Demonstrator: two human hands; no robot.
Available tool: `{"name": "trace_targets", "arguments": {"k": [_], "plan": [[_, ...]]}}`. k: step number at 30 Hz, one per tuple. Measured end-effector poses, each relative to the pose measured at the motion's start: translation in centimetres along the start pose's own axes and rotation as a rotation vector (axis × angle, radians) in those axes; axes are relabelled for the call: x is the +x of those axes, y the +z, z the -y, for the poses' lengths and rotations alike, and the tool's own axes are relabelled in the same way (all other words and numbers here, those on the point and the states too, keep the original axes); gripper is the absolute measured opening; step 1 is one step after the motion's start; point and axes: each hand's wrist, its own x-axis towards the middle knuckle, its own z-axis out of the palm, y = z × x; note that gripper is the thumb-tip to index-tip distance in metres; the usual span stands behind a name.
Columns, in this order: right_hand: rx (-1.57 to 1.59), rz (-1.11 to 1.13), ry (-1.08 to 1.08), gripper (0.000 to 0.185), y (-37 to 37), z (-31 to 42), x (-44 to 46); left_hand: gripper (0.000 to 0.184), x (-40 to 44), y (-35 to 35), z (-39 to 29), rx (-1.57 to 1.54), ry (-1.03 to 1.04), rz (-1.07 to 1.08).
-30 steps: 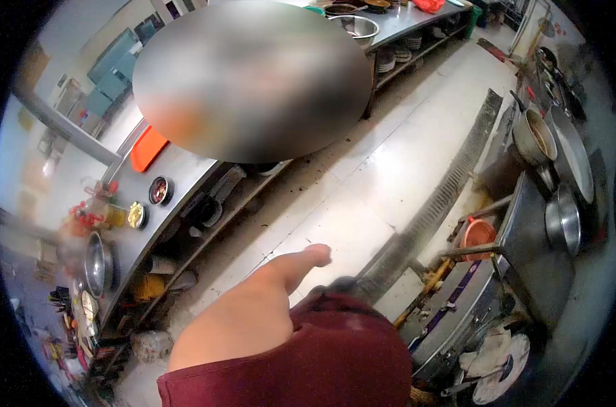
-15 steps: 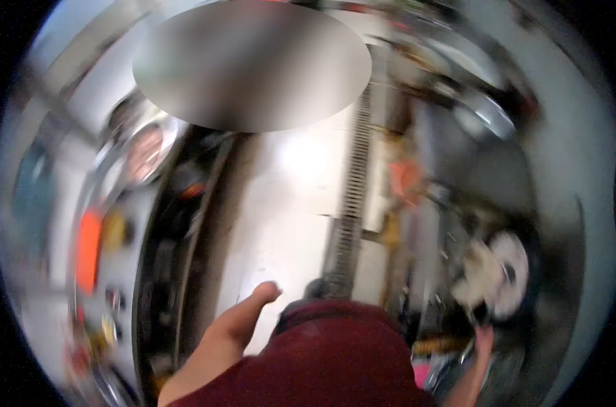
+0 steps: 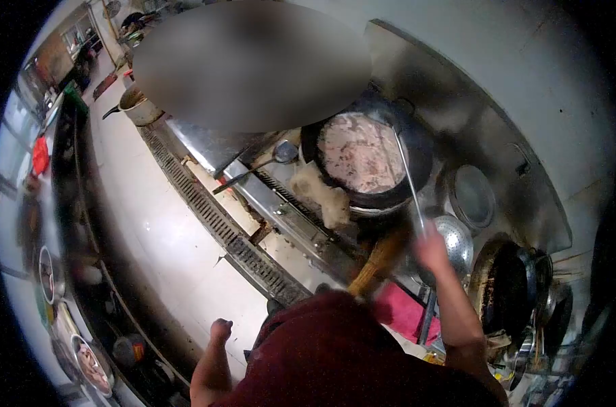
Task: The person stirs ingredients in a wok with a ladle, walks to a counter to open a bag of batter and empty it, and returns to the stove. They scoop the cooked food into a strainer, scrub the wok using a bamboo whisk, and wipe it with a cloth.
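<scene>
My right hand (image 3: 430, 248) is wrapped round the handle of a long metal ladle (image 3: 408, 169), which reaches up to the far right side of a large black wok (image 3: 422, 159). Pale, pinkish-white contents (image 3: 362, 154) fill the wok; the ladle's head is hard to make out there. My left hand (image 3: 221, 330) is over the floor at my left side, its fingers curled in, with nothing visible in it. A tan cloth (image 3: 321, 195) lies at the wok's near left edge.
A perforated strainer (image 3: 450, 245) and a round metal lid (image 3: 472, 197) are right of the wok. Another ladle (image 3: 284, 152) rests on the stove's left part. A floor drain (image 3: 206, 210) runs beside the stove. Left stands a counter with a bowl of meat (image 3: 91, 363). The upper middle is blurred out.
The view has turned right from the counter and aisle to the stove. My right hand, low at the right half a second ago, has come up and now holds the ladle.
</scene>
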Motion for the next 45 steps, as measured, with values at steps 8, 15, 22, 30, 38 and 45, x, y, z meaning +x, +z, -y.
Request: {"name": "trace_targets", "arguments": {"k": [8, 15, 22, 30, 38, 45], "plan": [[0.022, -0.133, -0.067, 0.046, 0.9, -2.6, 5.9, 0.019, 7.3, -3.0, -7.0, -0.181, 0.136, -0.053], [0.279, 0.125, 0.248, 0.049, 1.0, 7.0, 6.7, 0.03, 15.3, -5.5, -1.0, 0.264, 0.407, 0.084], [0.161, 0.016, 0.296, 0.053, 1.1, 13.3, 2.5, 0.027, 22.3, -14.5, 9.3, 0.576, 0.464, 0.195], [-0.058, 0.113, 0.397, 0.056, 2.8, 16.9, 3.3, 0.018, 30.5, -18.3, 11.5, 0.126, 0.155, 0.096], [-0.044, 0.115, 0.173, 0.057, 2.2, 17.9, -2.8, 0.008, 28.2, -17.2, 1.2, 0.349, 0.723, 0.031], [-0.232, 0.257, 0.32, 0.06, 2.8, 16.8, -1.9, 0.029, 26.7, -14.7, 3.0, 0.424, 0.531, 0.265]]}}
